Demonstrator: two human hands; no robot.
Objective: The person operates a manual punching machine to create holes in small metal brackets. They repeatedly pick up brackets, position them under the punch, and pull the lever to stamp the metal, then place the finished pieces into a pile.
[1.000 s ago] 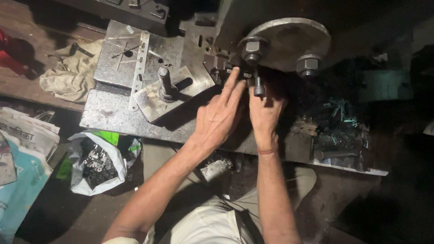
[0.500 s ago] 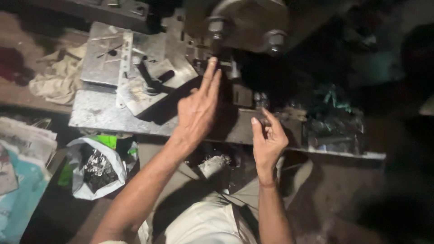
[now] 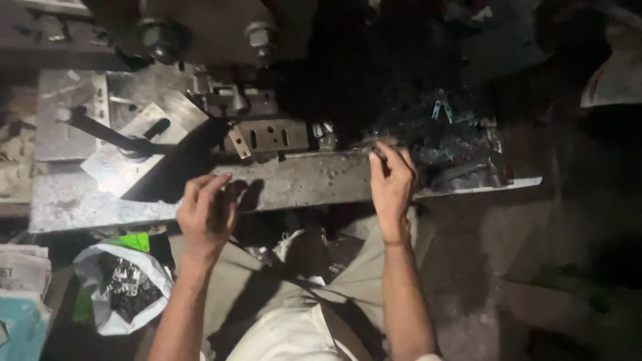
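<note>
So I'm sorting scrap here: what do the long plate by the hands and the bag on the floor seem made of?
The long plate looks like bare steel: dull grey, scuffed, with a faint sheen. The bag looks like thin white plastic film, crumpled and glossy; the small pieces inside seem metallic, though they are too dim to be sure.

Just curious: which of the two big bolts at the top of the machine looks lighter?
The right bolt, pale grey and catching light; the left bolt is dark, nearly black.

White plastic bag (image 3: pixel 117 287) of small metal parts lower left, below the steel bench plate's (image 3: pixel 294 184) front edge; folded newspapers (image 3: pixel 23 271) just beside.
</note>
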